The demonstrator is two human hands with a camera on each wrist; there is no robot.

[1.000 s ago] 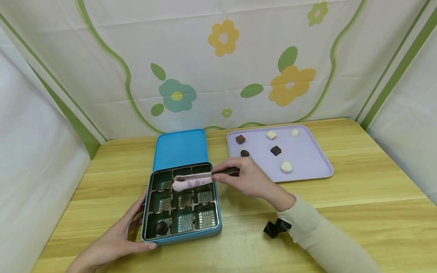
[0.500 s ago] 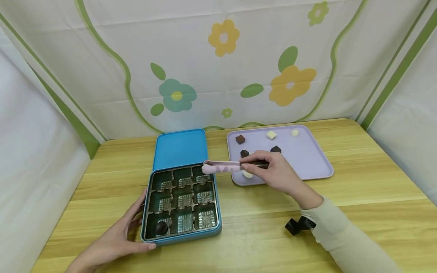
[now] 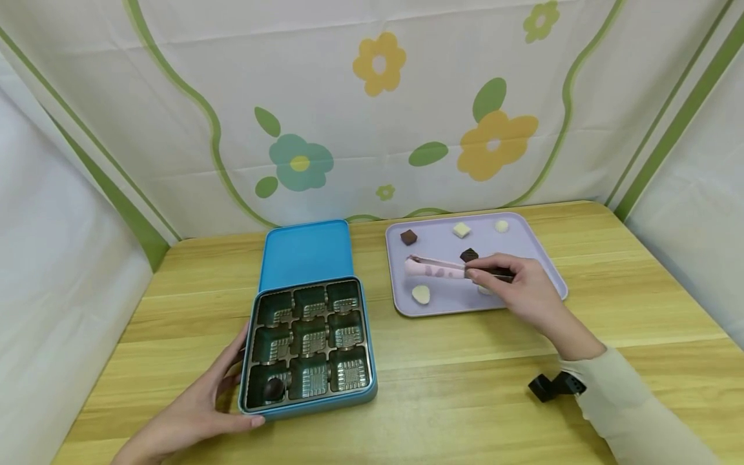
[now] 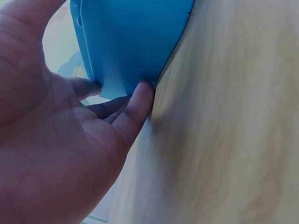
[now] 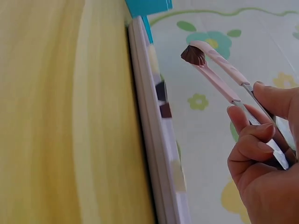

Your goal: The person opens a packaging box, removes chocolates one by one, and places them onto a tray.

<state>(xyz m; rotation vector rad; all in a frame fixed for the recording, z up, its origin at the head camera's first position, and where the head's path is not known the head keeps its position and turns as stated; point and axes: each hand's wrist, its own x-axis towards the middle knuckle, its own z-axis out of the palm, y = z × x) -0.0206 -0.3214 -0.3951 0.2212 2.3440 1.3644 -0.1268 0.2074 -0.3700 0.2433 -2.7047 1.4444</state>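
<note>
My right hand point(image 3: 526, 290) holds tongs point(image 3: 438, 269) with dark handles and pink spotted arms over the lilac tray point(image 3: 450, 308). In the right wrist view a brown ridged chocolate point(image 5: 194, 56) sits between the tong tips, raised above the tray. My left hand point(image 3: 194, 400) grips the near left corner of a blue tin point(image 3: 325, 408), thumb along the front and fingers against the left side. Inside the tin, a dark insert is divided into several compartments, and a round dark chocolate point(image 3: 274, 389) lies in the front left one.
On the tray lie a brown chocolate point(image 3: 409, 237), a white square one point(image 3: 462, 230), a white ball point(image 3: 502, 226), a dark square point(image 3: 469, 255) and a white shell shape point(image 3: 421, 295). The tin's blue lid point(image 3: 308, 255) stands behind it. A flowered cloth point(image 3: 349, 129) hangs along the back.
My right hand has carried the tongs rightward, from over the tin's compartments to over the left part of the tray. My left hand and the tin have stayed in place.
</note>
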